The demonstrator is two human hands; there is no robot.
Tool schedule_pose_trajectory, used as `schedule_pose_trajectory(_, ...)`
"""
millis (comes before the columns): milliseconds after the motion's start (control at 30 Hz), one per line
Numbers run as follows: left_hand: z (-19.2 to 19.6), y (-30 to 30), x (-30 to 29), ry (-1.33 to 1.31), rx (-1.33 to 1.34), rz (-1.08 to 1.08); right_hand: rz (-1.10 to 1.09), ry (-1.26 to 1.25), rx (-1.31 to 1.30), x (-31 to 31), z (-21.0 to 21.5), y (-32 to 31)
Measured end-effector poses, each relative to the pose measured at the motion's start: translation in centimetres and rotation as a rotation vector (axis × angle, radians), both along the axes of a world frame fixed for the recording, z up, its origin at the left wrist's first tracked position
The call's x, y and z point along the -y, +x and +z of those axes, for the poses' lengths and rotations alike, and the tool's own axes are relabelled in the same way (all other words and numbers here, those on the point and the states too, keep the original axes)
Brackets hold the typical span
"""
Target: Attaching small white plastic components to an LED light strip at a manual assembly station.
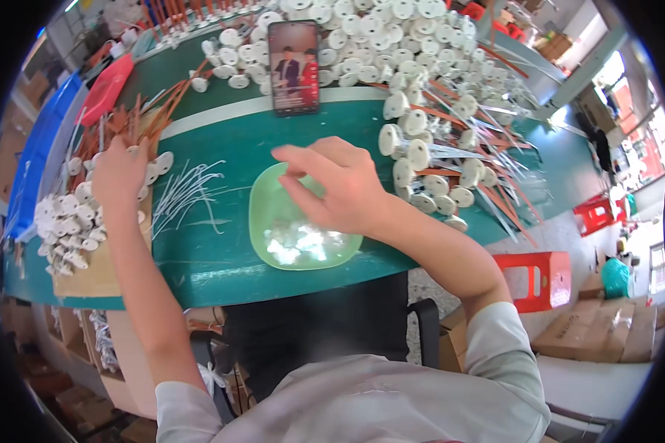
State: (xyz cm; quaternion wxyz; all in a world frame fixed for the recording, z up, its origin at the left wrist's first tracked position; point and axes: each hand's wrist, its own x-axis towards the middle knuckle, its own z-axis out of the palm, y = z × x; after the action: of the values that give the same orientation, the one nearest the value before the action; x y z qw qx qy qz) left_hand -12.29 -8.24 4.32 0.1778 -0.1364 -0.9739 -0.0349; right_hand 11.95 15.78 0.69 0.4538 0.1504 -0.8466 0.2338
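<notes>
1. Green bench (222,144) in a cluttered workshop; red stool (558,282) on floor, between 3 and 4 o'clock. Clock centred on bowl.
2. Bowl (257,236): light green, shiny inside, near bench's front edge.
3. Right hand (340,184): over bowl, thumb and forefinger curled, narrow gap; can't tell if holding anything small.
4. Left hand (120,173): between 9 and 10, fingers down at brown strips (176,102) and white discs (70,221); grip unclear.
5. White ties (181,199): 9 o'clock, between discs and bowl.
6. Phone (295,70): 12 o'clock, screen lit.
7. Disc-ended strips (417,155): heaped at 2.
</notes>
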Motion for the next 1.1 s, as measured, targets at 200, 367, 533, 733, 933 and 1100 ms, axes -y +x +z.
schedule_pose_trajectory(200,-1.1,0.6,-0.9,0.014,-0.246,-0.143,-0.058,0.197,-0.107,-1.8,5.8,1.5)
schedule_pose_trajectory(367,-0.7,2.6,-2.8,0.295,-0.468,-0.507,-0.556,0.329,-0.262,-6.9,8.5,8.7)
schedule_pose_trajectory(533,-1.3,4.8,-4.9,0.418,-0.536,-0.803,-0.862,0.025,0.075,-14.8,4.9,15.6)
schedule_pose_trajectory(733,-1.7,5.9,-5.4,0.415,-0.396,-0.953,-0.921,0.158,0.573,-18.2,2.8,19.6)
schedule_pose_trajectory(933,-2.9,6.2,-6.0,0.424,-0.354,-1.035,-1.016,-0.146,0.508,-17.5,3.4,18.8)
schedule_pose_trajectory(1100,-2.6,8.9,-7.2,0.665,-0.124,-1.215,-0.836,0.372,-0.032,-12.3,6.2,16.0)
